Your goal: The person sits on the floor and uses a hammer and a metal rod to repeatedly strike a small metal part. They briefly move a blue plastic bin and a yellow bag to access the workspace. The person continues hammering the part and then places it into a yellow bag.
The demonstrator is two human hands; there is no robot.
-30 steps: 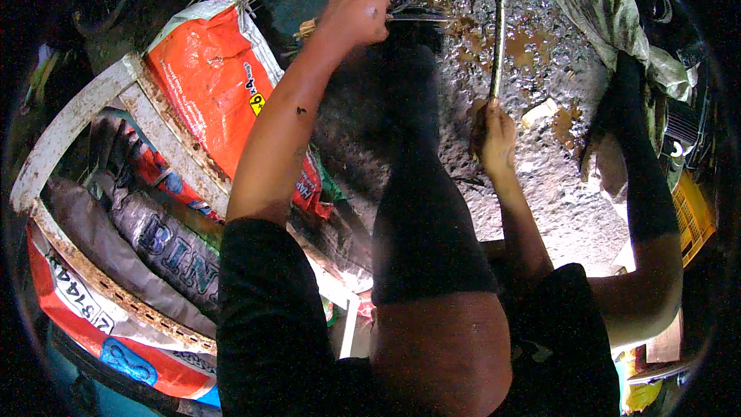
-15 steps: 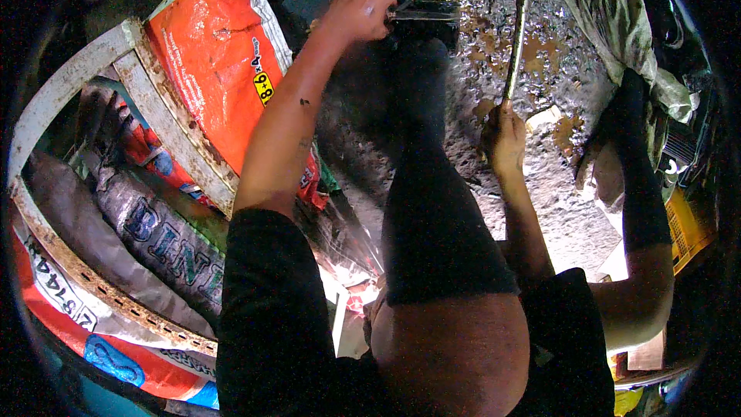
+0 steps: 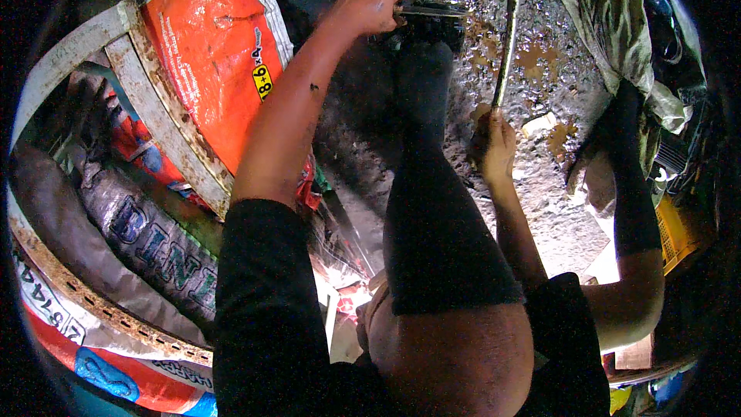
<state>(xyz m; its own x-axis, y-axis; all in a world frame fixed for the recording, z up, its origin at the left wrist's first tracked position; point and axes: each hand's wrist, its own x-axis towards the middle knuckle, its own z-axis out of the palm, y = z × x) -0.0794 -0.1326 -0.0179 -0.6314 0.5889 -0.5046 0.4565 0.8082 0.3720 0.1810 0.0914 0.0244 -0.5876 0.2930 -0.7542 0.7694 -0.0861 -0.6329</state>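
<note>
Long rod [image 3: 505,46] has swung slightly toward nine o'clock since the earlier frame; the right hand [image 3: 495,145] has its fingers clamped on the near end, and it points to twelve. Fingers of the left hand [image 3: 372,8] close round a thin tool [image 3: 432,11] pointing to three. A cream block [image 3: 539,124] lies at two from the right hand.
</note>
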